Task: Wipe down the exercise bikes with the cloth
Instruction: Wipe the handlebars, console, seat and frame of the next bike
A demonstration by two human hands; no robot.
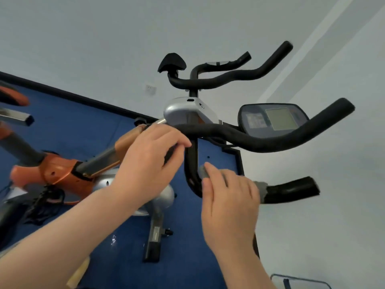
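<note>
on the handlebar, left hand; right hand around grey cloth

No text can be read. The console, at about two o'clock from the picture's centre, has a grey screen and a small sticker, but the marks on them are too blurred.

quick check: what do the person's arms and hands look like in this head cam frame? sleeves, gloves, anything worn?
Both are bare. The left hand and right hand wear no gloves, and no rings show on the visible fingers. Both forearms are uncovered all the way to the frame edge: no sleeve or cuff in view, no watch, no wristband. No markings show. Nails look short and unpainted where visible, though the frame is slightly motion-blurred.
</note>
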